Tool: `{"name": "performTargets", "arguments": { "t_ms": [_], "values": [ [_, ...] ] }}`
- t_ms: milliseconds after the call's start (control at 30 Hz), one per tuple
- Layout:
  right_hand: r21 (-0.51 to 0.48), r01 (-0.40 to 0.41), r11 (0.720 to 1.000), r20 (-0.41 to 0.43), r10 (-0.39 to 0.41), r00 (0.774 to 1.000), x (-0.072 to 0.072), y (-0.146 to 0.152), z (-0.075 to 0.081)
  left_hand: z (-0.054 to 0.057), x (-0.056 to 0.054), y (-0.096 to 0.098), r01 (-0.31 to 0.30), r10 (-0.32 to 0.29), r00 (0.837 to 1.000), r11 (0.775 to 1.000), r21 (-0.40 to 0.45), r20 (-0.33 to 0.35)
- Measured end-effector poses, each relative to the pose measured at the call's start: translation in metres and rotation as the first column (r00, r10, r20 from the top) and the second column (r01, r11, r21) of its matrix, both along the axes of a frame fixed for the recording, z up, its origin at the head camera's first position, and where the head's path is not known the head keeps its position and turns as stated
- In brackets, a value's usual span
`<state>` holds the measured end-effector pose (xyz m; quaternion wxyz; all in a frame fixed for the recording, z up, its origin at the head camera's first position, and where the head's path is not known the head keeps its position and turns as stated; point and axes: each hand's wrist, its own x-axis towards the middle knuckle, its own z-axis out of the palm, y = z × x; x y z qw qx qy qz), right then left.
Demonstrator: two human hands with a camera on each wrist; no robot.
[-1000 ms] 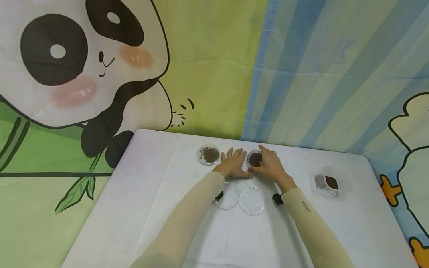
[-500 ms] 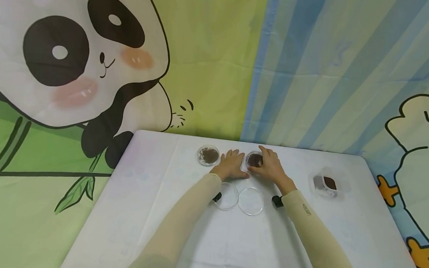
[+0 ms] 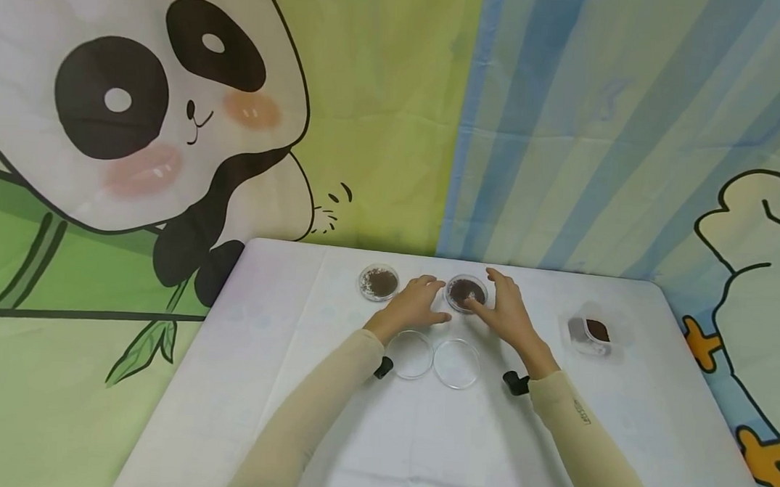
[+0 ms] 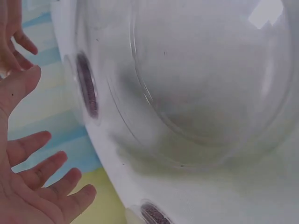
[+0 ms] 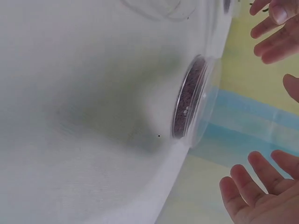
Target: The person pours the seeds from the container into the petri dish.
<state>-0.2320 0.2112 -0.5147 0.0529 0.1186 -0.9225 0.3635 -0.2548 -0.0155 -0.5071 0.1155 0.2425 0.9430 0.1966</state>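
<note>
Toward the far edge of the table stands a round transparent petri dish (image 3: pixel 466 295) of dark brown soil-like material with pale specks. My right hand (image 3: pixel 506 311) is at its right side, fingers spread and thumb over the near rim in the head view. To the left of the dish is my left hand (image 3: pixel 413 304), its fingers apart and holding nothing. In the left wrist view, the left hand (image 4: pixel 39 182) shows separated fingers; in the right wrist view, the right hand (image 5: pixel 261 191) does too. A second filled petri dish (image 3: pixel 379 282) lies just left of my left hand.
Two transparent round lids (image 3: pixel 433 354) lie side by side on the white table (image 3: pixel 414 448), nearer to me. At the right stands a small transparent tub (image 3: pixel 588 335) with brown material inside. A printed cloth backdrop (image 3: pixel 395 127) hangs behind the table.
My right hand has loosened from the right petri dish and drawn slightly right, showing more of the dish. My left hand has shifted a little away from it, leftward and nearer to me.
</note>
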Motion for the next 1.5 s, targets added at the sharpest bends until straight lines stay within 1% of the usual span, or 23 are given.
{"name": "performTargets", "arguments": {
  "t_ms": [133, 333, 567, 633, 733, 967, 1133, 1300, 1500],
  "values": [
    [-0.018, -0.006, 1.0, -0.031, 0.005, 1.0, 0.017, 0.001, 0.002, 0.002, 0.019, -0.012, 0.001, 0.002, 0.999, 0.998, 0.055, -0.043],
    [-0.01, -0.01, 1.0, -0.125, 0.008, 0.992, 0.044, 0.002, 0.006, 0.007, 0.053, -0.028, -0.01, 0.025, 0.996, 0.986, 0.166, -0.086],
    [-0.021, -0.026, 0.999, -0.17, 0.022, 0.985, 0.074, 0.003, 0.006, 0.001, 0.091, -0.044, -0.02, 0.054, 0.988, 0.975, 0.222, -0.145],
    [-0.033, -0.028, 0.999, -0.183, 0.021, 0.983, 0.08, 0.003, 0.005, -0.001, 0.1, -0.048, -0.029, 0.066, 0.986, 0.972, 0.234, -0.152],
    [-0.041, -0.021, 0.999, -0.194, 0.013, 0.981, 0.088, 0.004, 0.002, -0.004, 0.111, -0.052, -0.039, 0.082, 0.983, 0.968, 0.25, -0.164],
    [-0.076, -0.018, 0.997, -0.23, 0.001, 0.973, 0.1, 0.001, -0.006, -0.013, 0.125, -0.058, -0.05, 0.106, 0.974, 0.962, 0.268, -0.2],
    [-0.075, -0.002, 0.997, -0.263, -0.018, 0.965, 0.105, 0.004, -0.01, -0.02, 0.129, -0.062, -0.048, 0.119, 0.963, 0.958, 0.284, -0.24],
    [-0.079, 0.074, 0.994, -0.278, -0.094, 0.956, 0.104, 0.02, -0.008, -0.027, 0.13, -0.069, -0.07, 0.143, 0.956, 0.959, 0.276, -0.255],
    [-0.096, 0.184, 0.978, -0.278, -0.203, 0.939, 0.1, 0.051, 0.0, -0.033, 0.125, -0.076, -0.086, 0.156, 0.955, 0.959, 0.269, -0.252]
  ]
}}
